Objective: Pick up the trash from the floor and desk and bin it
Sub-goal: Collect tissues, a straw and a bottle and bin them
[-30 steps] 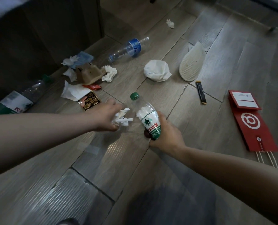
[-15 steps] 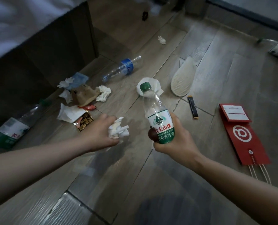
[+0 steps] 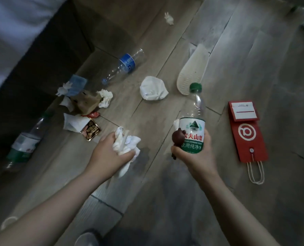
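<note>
Just the one head view, looking down at a wood-plank floor [image 3: 165, 201] with junk all over it.

The left hand [image 3: 110, 153] sits lower middle of the frame, fingers curled tight round a crumpled tissue [image 3: 128, 144], with a tail of it hanging out below the palm. The right hand [image 3: 197, 157] is just right of it, fingers wrapped round the lower half of a bottle [image 3: 193, 132] with a green cap, held upright and clear of the floor. The thumb pins a dark brown lump [image 3: 178, 138] against the label; I can't tell what that is.

The rest of the trash is on the floor. A white wad [image 3: 154, 90] lies centre frame, with a pale insole [image 3: 192, 73] up and right of it. A blue bottle [image 3: 124, 65] lies on its side, upper middle. The left-centre pile has a blue packet [image 3: 76, 84], a brown card scrap [image 3: 87, 102] with a second tissue [image 3: 105, 98] touching it, a red wrapper [image 3: 92, 114], white paper [image 3: 73, 122] and a gold wrapper [image 3: 92, 130] just beside the left hand. A big bottle [image 3: 25, 142] lies at the far left edge against the dark bed base. A tiny tissue [image 3: 169, 18] sits alone at the top. A red bag [image 3: 247, 135] lies flat on the right, handles pointing to the bottom of the frame.

The bed [image 3: 11, 32] fills the upper left corner.
</note>
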{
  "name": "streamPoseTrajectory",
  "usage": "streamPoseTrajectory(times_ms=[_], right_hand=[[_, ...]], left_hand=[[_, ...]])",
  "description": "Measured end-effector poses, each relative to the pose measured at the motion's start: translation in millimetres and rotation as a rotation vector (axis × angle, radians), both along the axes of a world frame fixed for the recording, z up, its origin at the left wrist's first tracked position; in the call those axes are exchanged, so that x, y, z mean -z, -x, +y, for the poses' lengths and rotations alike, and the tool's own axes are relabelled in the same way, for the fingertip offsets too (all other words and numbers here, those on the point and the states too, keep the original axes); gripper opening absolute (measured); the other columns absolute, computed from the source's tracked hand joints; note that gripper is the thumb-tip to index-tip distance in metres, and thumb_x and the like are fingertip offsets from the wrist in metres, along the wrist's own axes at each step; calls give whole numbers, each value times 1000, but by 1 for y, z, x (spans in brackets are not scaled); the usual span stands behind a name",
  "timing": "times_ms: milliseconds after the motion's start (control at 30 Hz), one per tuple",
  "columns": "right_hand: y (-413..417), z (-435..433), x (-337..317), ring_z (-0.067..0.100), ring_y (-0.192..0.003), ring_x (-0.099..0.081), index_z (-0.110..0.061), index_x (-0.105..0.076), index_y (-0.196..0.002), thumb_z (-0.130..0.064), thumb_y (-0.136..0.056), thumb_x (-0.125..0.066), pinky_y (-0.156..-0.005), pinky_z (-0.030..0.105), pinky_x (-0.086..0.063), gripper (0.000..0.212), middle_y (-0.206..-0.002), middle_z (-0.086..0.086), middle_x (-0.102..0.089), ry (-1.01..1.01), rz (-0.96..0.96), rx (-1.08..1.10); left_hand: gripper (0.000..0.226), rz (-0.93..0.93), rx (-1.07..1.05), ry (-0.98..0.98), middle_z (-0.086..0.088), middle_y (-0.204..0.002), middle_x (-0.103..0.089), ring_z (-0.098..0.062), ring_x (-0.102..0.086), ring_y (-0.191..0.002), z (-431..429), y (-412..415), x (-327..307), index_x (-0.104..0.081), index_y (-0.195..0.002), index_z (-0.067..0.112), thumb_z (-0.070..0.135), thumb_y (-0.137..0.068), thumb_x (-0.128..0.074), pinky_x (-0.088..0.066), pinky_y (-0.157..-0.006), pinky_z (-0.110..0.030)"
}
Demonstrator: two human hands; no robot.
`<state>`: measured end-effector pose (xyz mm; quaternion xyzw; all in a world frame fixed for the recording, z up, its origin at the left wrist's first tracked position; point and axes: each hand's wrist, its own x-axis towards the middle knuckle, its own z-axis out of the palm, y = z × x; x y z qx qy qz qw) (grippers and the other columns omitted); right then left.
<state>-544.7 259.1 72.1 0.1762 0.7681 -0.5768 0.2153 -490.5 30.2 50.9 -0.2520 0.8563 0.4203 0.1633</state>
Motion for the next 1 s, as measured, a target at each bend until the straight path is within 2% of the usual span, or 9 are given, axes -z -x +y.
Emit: streamPoseTrajectory(times_ms=[67,133,200,267,400,567,767,900,1000], right_hand=[[-11,1,-45,3,-74,-68,-23,-41,-135,4,-67,-78,-57,18,-54,82,-101,3,-65,26,-46,68],[-18,2,-93,-3,-70,-66,-19,-40,-137,7,-69,-76,-54,13,-50,81,-102,2,-64,46,-81,97],[-21,5,-140,-1,-72,-67,-19,-39,-140,5,-69,-77,-55,13,-50,84,-103,1,-64,46,-90,101],[-18,11,-191,3,-78,-67,-20,-38,-141,1,-68,-79,-59,15,-52,87,-105,1,-64,54,-89,116],[-5,29,-307,13,-87,-69,-24,-43,-135,-8,-62,-84,-74,31,-58,85,-106,1,-67,42,-29,182],[-4,61,-458,11,-92,-68,-26,-41,-138,-6,-68,-82,-72,23,-57,83,-110,0,-66,85,59,214],[-30,107,-621,9,-91,-68,-27,-41,-138,-13,-61,-85,-66,21,-55,91,-113,0,-65,99,197,278],[-55,125,-698,13,-85,-70,-26,-45,-135,-21,-53,-80,-73,34,-60,90,-106,2,-68,133,275,415],[-77,128,-742,8,-78,-70,-23,-45,-134,-8,-63,-84,-64,26,-58,82,-103,2,-67,149,335,455]], left_hand=[[47,-27,-31,-15,6,-104,-59,-12,-57,-95,6,-7,-44,-53,-101,30,53,-63,-68,-40,-68,-20],[40,-43,-67,-1,7,-100,-61,-8,-58,-89,12,-11,-94,-55,-105,28,41,-70,-72,-37,-63,-13],[37,-28,-93,10,10,-93,-62,2,-56,-82,17,-13,-148,-57,-105,27,34,-73,-73,-34,-60,-10],[36,-15,-114,13,11,-90,-63,1,-57,-82,22,-12,-202,-57,-104,27,33,-72,-74,-36,-60,-11],[29,-10,-172,-33,17,-81,-60,7,-54,-75,39,-2,-317,-59,-98,27,27,-74,-75,-37,-59,-11],[19,29,-147,-103,14,-74,-60,4,-54,-70,76,15,-465,-54,-73,31,35,-65,-71,-39,-58,-16],[33,56,-117,-213,0,-75,-71,-17,-68,-75,127,14,-616,-68,-83,18,38,-58,-63,-55,-75,-38],[30,127,-89,-312,-1,-71,-72,-17,-69,-70,151,-2,-690,-67,-82,15,36,-61,-65,-53,-69,-35],[22,196,-76,-351,1,-66,-70,-15,-66,-65,158,-16,-728,-67,-78,14,29,-62,-65,-50,-62,-28]])
